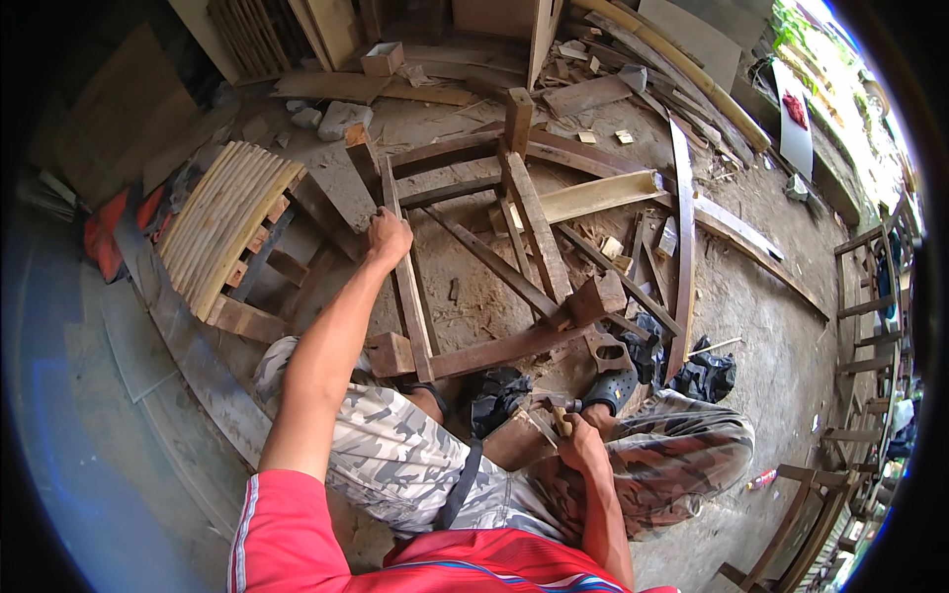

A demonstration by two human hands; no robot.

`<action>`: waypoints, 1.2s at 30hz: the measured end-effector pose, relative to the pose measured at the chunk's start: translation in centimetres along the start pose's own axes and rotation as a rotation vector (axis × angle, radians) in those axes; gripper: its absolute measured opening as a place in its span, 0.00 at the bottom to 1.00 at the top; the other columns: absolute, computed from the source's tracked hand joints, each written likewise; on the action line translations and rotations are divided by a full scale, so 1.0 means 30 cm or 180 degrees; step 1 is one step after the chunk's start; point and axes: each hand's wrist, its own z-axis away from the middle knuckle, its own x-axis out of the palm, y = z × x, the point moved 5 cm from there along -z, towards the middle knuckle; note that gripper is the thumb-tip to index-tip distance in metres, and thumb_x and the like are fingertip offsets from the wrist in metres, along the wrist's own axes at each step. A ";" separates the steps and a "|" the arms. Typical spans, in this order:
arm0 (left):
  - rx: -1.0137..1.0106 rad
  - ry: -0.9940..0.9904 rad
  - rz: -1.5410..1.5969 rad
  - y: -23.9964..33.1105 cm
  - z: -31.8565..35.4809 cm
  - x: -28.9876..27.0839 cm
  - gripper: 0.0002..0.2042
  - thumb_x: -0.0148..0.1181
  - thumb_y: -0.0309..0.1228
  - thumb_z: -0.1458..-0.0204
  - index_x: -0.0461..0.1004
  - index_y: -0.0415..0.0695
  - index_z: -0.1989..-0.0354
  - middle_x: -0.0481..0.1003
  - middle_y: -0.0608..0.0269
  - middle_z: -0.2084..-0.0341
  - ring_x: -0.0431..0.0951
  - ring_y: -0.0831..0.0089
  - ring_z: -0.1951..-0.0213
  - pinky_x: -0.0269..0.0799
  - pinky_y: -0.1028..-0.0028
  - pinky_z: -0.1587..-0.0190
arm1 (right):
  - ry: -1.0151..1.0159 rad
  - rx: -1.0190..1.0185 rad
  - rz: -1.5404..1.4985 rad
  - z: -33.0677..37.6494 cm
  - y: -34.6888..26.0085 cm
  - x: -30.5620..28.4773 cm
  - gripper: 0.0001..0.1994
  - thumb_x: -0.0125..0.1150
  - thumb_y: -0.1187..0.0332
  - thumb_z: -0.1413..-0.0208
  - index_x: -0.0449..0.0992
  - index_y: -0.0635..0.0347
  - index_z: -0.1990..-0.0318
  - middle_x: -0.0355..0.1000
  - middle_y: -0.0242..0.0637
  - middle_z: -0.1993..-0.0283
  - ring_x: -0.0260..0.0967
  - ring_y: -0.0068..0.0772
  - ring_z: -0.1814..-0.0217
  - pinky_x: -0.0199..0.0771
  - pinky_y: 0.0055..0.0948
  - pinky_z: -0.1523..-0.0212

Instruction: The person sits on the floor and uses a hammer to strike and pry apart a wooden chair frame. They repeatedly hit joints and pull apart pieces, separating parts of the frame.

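Observation:
A wooden frame of dark rails and thick legs, like a chair or stool frame point(539, 232), lies on the ground before me. My left hand point(390, 237) is closed around its left side rail point(408, 301), partway along; the fingertips are partly hidden. Low in front of my lap, my right hand point(583, 447) grips a hammer point(562, 421) by its wooden handle. The hammer's dark head points left, above a wood block point(517, 441) between my legs. Just beyond it, a saw handle point(605, 352) with a hole rests by my right shoe point(610, 390).
A slatted wooden piece point(232, 222) stands at left. Black plastic bags point(497, 397) lie near my feet. A long dark board point(683, 247) and loose offcuts point(615, 247) cover the ground at right. Scrap wood point(588, 94) piles up at the back; wooden ladder-like frames point(858, 366) line the right.

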 end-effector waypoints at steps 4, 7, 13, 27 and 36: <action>0.0105 -0.0171 -0.0014 0.025 0.002 -0.021 0.30 0.58 0.39 0.41 0.63 0.24 0.39 0.76 0.31 0.50 0.77 0.42 0.46 0.72 0.55 0.40 | 0.0042 -0.0030 -0.0065 0.019 0.002 -0.010 0.27 0.62 0.67 0.51 0.72 0.60 0.40 0.76 0.65 0.51 0.73 0.66 0.45 0.74 0.53 0.45; 0.0194 -0.0077 -0.0012 0.052 -0.003 -0.040 0.31 0.57 0.35 0.40 0.59 0.19 0.38 0.77 0.30 0.54 0.79 0.41 0.50 0.74 0.54 0.43 | 0.0077 -0.0019 -0.0095 0.032 0.014 -0.013 0.27 0.62 0.67 0.51 0.72 0.60 0.41 0.76 0.65 0.51 0.73 0.66 0.45 0.74 0.52 0.46; 0.0046 -0.0132 -0.0064 0.021 -0.017 -0.030 0.30 0.57 0.36 0.42 0.63 0.22 0.39 0.76 0.29 0.51 0.78 0.41 0.47 0.72 0.54 0.41 | 0.0120 0.0120 -0.0044 0.061 0.011 -0.026 0.24 0.60 0.69 0.49 0.74 0.59 0.42 0.76 0.61 0.49 0.74 0.60 0.43 0.74 0.47 0.44; -0.0089 -0.0369 -0.0127 0.017 -0.021 -0.004 0.32 0.54 0.33 0.41 0.56 0.20 0.35 0.74 0.28 0.47 0.77 0.41 0.45 0.73 0.56 0.41 | 0.0203 0.0173 -0.0103 0.044 0.047 -0.009 0.21 0.59 0.69 0.46 0.75 0.58 0.43 0.76 0.61 0.50 0.74 0.62 0.44 0.74 0.48 0.45; -0.0133 -0.0403 -0.0429 -0.001 -0.062 -0.008 0.31 0.55 0.39 0.40 0.62 0.23 0.38 0.75 0.30 0.48 0.76 0.41 0.44 0.71 0.55 0.40 | 0.0203 0.0068 -0.0077 0.044 0.086 0.011 0.23 0.60 0.68 0.47 0.74 0.59 0.42 0.76 0.62 0.51 0.74 0.63 0.45 0.74 0.50 0.46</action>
